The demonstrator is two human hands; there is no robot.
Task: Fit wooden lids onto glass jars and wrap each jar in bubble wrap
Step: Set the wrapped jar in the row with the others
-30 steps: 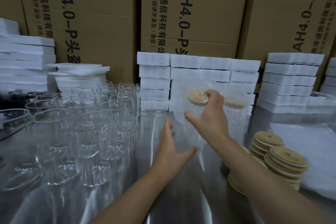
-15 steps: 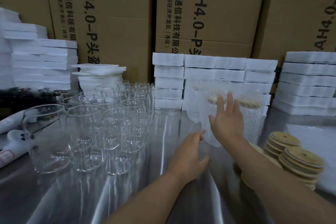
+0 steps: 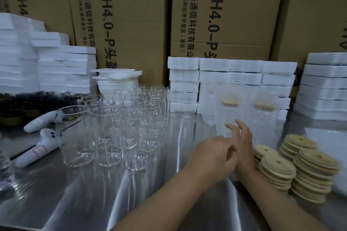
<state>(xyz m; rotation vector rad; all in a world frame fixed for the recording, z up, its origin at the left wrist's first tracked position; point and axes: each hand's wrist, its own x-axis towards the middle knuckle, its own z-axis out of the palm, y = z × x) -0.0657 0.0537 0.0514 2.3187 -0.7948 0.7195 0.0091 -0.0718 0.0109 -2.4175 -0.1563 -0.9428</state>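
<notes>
Steel tabletop (image 3: 78, 193), reflective, seen from the head view. Four brown cartons (image 3: 225, 24) with black print stand along the back.

- White foam blocks (image 3: 183, 63): stacked against the cartons in a left group, a centre group four blocks wide along its top row, and one stack at far right. One pile of thinner foam sheets (image 3: 116, 75) sits behind the glassware.
- Empty glass jars (image 3: 135, 137): one dense cluster left of centre, upright and lidless. There are well over a dozen, but the overlap prevents an exact count.
- Wrapped jars (image 3: 230, 118): two, upright and side by side at the back centre-right, just in front of the foam. Each shows a wooden lid through the bubble wrap.
- Wooden lids (image 3: 317, 159): four loose stacks at right, each lid with a round hole.
- Bubble wrap sheet (image 3: 330, 146): one, flat, beside the lid stacks at the right edge.
- White handheld tools (image 3: 37, 148): two, lying at left.
- Dark small items (image 3: 18, 103): one group at far left, blurred and not identifiable.
- Hands: two, meeting at centre right above the tabletop. The left hand (image 3: 212, 154) has loosely curled fingers and holds nothing. The right hand (image 3: 242, 144) has relaxed, spread fingers pointing at the nearer wrapped jar and grasps nothing. Contact with the wrap cannot be told.
</notes>
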